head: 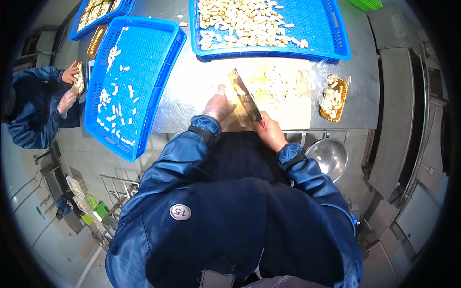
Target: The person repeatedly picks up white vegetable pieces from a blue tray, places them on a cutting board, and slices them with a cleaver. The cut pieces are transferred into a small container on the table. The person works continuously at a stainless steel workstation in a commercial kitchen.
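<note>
My right hand grips the handle of a broad-bladed kitchen knife, its blade slanting up and left over the pale cutting board. To the left of the blade is my left hand in a clear plastic glove. Its thumb and one finger are apart, and I see nothing between them; its other fingers are partly hidden. Cut pale food pieces lie scattered on the board, right of the knife. Strong glare washes out the board's left part.
Beyond the board stands a blue plastic crate with whole oblong pale pieces. Another blue crate at left holds scattered pieces. A golden tray of pieces sits right, beside clear plastic film. A co-worker's hands hold a tray at far left.
</note>
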{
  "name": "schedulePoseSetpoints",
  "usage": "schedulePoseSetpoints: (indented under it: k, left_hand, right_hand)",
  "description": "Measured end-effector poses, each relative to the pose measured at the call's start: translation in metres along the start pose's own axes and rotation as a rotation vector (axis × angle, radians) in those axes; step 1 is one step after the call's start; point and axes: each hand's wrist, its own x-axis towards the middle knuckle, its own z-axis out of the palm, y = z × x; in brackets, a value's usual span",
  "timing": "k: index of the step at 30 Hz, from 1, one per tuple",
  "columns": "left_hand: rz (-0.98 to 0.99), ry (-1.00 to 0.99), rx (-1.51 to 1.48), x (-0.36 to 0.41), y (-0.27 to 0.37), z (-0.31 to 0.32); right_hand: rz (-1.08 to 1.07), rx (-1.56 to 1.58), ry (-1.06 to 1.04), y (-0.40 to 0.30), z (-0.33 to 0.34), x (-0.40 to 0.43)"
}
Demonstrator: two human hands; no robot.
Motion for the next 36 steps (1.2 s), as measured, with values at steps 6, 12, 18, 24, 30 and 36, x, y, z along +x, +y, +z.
schedulePoseSetpoints:
  k: [6, 12, 18, 24, 30, 36]
  left_hand:
    - [-0.03, 0.1, -0.212, -0.005, -0.016, 0.011]
    - [-0.143, -0.188, -0.361, 0.011, -0.027, 0.025]
    - [-0.183, -0.209, -0.577, 0.014, -0.033, 0.042]
    - [-0.232, -0.267, -0.624, 0.011, -0.027, 0.032]
    - [-0.178, -0.236, -0.582, 0.003, -0.014, 0.022]
    - [-0.117, -0.252, -0.549, 0.008, -0.009, 0.02]
  right_hand:
    - [-0.037, 0.03, 0.009, 0.006, 0.006, 0.0]
    - [-0.024, 0.049, 0.009, 0.0, 0.003, 0.003]
    - [-0.08, 0.027, 0.036, -0.002, -0.004, 0.0]
    - [-0.055, -0.027, -0.078, 0.001, -0.018, -0.015]
    - [-0.017, 0.043, -0.153, 0.004, -0.019, -0.017]
    - [-0.039, 0.059, -0.069, 0.011, -0.008, 0.005]
